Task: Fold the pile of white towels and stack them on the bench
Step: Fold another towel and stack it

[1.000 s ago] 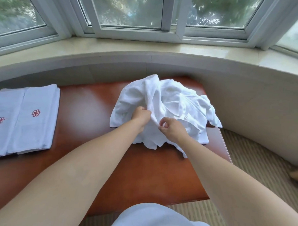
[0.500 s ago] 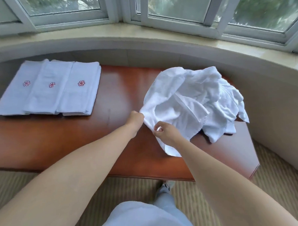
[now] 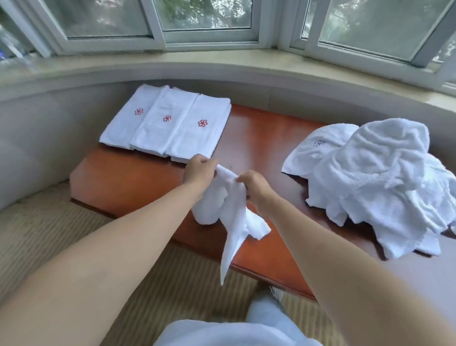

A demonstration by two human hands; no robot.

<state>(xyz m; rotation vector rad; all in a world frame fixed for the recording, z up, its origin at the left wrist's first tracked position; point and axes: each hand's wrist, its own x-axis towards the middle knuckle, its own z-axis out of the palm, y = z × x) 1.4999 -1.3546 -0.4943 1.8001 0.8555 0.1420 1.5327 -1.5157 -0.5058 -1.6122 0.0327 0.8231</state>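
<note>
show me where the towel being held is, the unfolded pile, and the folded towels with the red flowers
held towel (image 3: pixel 233 198), head view, on its hanging middle below the hands.
unfolded pile (image 3: pixel 384 176), head view, on the crumpled top.
folded towels (image 3: pixel 167 120), head view, on the middle towel's flower mark.

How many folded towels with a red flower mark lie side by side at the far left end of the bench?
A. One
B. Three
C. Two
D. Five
B: three red flower marks show on the folded towels, one on each, lying overlapped in a row on the bench.
</note>
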